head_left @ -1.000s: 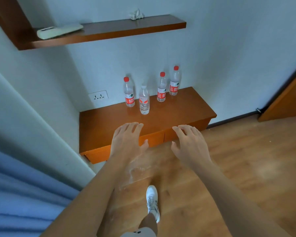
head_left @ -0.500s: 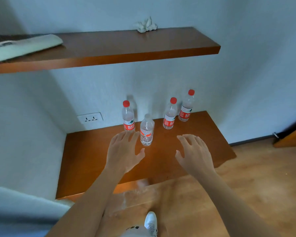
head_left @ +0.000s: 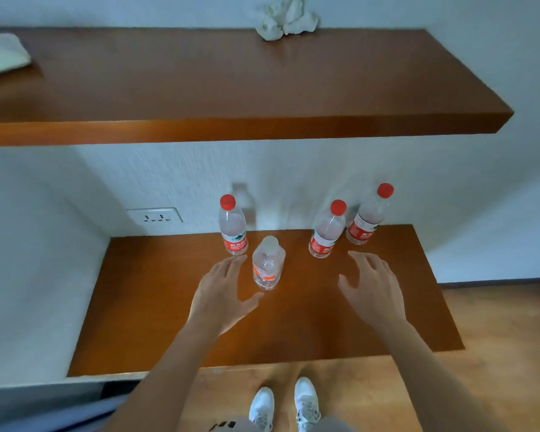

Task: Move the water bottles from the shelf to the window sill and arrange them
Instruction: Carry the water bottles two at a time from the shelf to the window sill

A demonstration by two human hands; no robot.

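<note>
Left hand (head_left: 222, 294): my fingers spread, empty, beside centre bottle (head_left: 267, 266).
Right hand (head_left: 371, 291): spread, empty, over lower shelf (head_left: 156, 307).

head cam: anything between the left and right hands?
Head view: the pale-capped bottle stands just beside the left hand, above its thumb. From there to the right hand only bare lower shelf shows.

A low orange-brown wooden shelf (head_left: 156, 307) at mid-frame carries four upright clear plastic water bottles: three red-capped bottles (head_left: 233, 227) (head_left: 327, 232) (head_left: 368, 218) along the back, with a pale-capped bottle (head_left: 268, 265) in front. Across the top, an upper wooden shelf (head_left: 231, 82) bears a crumpled white wad (head_left: 286, 18) and a pale flat object (head_left: 0, 56).
</note>
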